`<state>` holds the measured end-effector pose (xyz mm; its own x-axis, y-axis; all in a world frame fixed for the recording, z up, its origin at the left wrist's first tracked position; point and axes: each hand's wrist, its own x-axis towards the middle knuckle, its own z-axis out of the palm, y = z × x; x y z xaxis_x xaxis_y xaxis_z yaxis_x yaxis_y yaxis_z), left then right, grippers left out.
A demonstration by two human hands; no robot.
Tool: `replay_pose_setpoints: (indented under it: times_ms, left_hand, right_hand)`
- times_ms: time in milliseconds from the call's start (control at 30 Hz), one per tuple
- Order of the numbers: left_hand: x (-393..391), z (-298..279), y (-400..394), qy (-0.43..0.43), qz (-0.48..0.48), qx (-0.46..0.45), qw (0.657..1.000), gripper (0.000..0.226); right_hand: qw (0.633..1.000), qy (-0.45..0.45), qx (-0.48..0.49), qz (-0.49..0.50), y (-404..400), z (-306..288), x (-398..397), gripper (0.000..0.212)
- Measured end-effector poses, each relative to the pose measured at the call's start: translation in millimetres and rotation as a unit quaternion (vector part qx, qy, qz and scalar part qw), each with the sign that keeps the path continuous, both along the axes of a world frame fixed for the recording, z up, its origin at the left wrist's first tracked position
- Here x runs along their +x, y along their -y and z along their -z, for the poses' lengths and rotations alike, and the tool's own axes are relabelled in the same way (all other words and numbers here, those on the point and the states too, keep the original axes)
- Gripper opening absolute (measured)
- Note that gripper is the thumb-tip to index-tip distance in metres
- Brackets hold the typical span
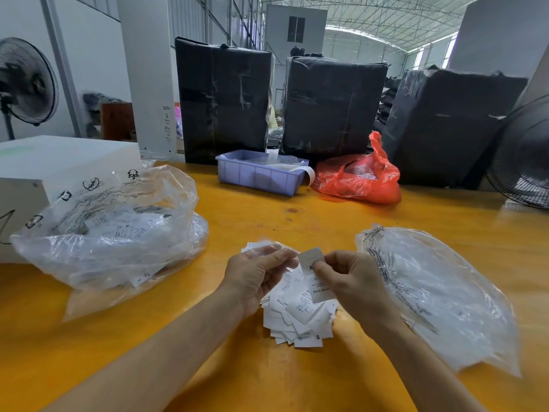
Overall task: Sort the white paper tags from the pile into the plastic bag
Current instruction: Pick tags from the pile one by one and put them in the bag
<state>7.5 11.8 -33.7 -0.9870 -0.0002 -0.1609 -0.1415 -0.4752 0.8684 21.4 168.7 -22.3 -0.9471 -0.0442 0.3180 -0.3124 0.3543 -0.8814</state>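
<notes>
A pile of white paper tags point(300, 316) lies on the yellow table in front of me. My right hand point(347, 281) pinches one white tag point(312, 258) marked with an X, held upright above the pile. My left hand point(255, 275) grips a small clear plastic bag point(269, 251) with tags showing through it, just left of the held tag. A large clear plastic bag point(113, 233) holding many tags sits at the left. Another clear bag point(439, 292) lies flat at the right.
A lilac plastic tray point(258, 176) and a red plastic bag point(362, 179) sit at the table's far side, before three black wrapped bales point(332, 105). A white box point(44, 165) stands at the far left. Fans stand at both edges, one at the right point(525, 162).
</notes>
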Motion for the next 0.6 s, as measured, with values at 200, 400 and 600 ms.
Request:
replay_pose_setpoints:
  times_ms: [200, 400, 600]
  left_hand:
    - [-0.4, 0.2, -1.2, -0.006, -0.005, 0.006, 1.000, 0.008]
    - [1.8, 0.2, -3.4, 0.002, -0.002, 0.006, 1.000, 0.026]
    - [2.5, -2.0, -4.3, -0.019, 0.009, 0.010, 1.000, 0.022]
  right_hand:
    - [0.999, 0.029, -0.003, -0.019, 1.2, 1.6, 1.1, 0.014]
    - [0.996, 0.054, -0.055, -0.033, 1.3, 0.3, 1.7, 0.013]
    - [0.998, 0.046, -0.011, -0.029, 2.9, 0.3, 3.5, 0.016]
